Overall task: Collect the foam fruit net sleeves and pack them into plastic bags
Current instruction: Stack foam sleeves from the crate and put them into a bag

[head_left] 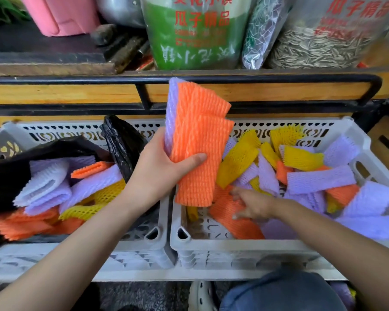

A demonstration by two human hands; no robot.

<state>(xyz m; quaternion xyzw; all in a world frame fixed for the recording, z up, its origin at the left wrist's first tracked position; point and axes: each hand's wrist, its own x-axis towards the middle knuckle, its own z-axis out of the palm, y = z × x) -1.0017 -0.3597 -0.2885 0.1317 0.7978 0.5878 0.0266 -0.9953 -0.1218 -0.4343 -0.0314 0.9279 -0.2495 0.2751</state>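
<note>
Dead centre of the frame, the left hand (160, 167) is up above the seam between the two crates. Its thumb lies across the front and its fingers wrap round the back of a bundle of sleeves (198, 140), squeezing it upright: orange foam nets fanned at the front, one purple net (172, 108) peeking out behind on the left. Lower right of it, the right hand (254, 205) is down inside the right crate (211, 245), fingers stretched leftward and resting on a loose orange sleeve (234, 223) that lies on the crate floor near the front wall. The hand is blurred, so whether those fingertips are pinching the net or only touching it, I cannot tell. All around that hand lies the loose heap: yellow sleeves (236, 160) just behind it, purple sleeves (319, 178) piled toward the right edge of the frame, more orange mixed between. Over on the left of the frame, the left crate (142, 243) carries a black plastic bag (121, 140), mouth open, with packed sleeves (47, 189) in purple, orange and yellow lying inside. Along the top of the frame, a wooden shelf (256, 92) holds printed seed bags (195, 41) and a pink tub (63, 16).
</note>
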